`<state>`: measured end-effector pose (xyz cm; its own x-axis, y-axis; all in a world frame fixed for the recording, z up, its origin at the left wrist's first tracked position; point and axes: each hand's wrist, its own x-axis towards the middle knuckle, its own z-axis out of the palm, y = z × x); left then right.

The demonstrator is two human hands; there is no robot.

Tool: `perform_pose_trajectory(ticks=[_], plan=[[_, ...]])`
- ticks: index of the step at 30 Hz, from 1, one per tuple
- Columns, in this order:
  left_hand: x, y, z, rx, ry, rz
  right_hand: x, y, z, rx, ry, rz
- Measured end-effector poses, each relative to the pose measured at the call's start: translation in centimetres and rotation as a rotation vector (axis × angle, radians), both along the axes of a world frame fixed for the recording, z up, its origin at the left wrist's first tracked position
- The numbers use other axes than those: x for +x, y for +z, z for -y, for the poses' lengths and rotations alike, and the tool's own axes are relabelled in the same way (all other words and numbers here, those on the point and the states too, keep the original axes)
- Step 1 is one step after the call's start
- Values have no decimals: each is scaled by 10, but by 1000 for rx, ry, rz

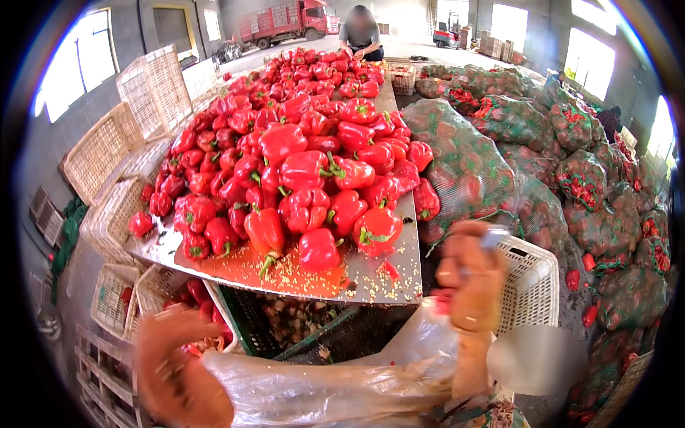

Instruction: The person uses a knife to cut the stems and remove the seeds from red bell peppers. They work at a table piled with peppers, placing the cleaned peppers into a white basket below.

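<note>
My left hand [182,364], orange and smeared by motion, is low at the left beside a pale crate [150,299] with red peppers in it; its grip is unclear. My right hand [467,278] is closed around a small silvery tool [494,237] beside the table's right corner, with a blurred red bit near its fingers. A large pile of red bell peppers [303,167] covers the steel table [382,282]; pale seeds lie along its front. Clear plastic sheeting [321,392] spans the space below my hands.
Green mesh sacks of peppers [464,164] crowd the right, above a white crate [531,285]. Woven crates [103,153] stand left, a dark bin [307,335] under the table. A co-worker [360,43] works at the far end. A red truck [285,25] and forklift [446,36] stand behind.
</note>
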<state>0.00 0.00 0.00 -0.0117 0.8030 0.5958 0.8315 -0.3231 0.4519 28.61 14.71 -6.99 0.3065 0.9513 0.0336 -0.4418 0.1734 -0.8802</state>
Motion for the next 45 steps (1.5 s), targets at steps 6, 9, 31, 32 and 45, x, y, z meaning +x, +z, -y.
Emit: perform_pose_trajectory(ticks=[6,9,31,32,45], plan=[[-23,-164,-125,-63,-20,208,-41,-117,-81,-122,335,542],[-24,-205,-168,-254,-33,256,-60,-168,-108,-77,308,613],[-23,-213,-198,-153,30,136,-107,-142,-68,120,578,810],[-21,-217,-194,-198,44,195,-104,-139,-65,104,572,830],[-20,-211,-196,-378,-51,799,-106,-158,-62,-44,831,403]])
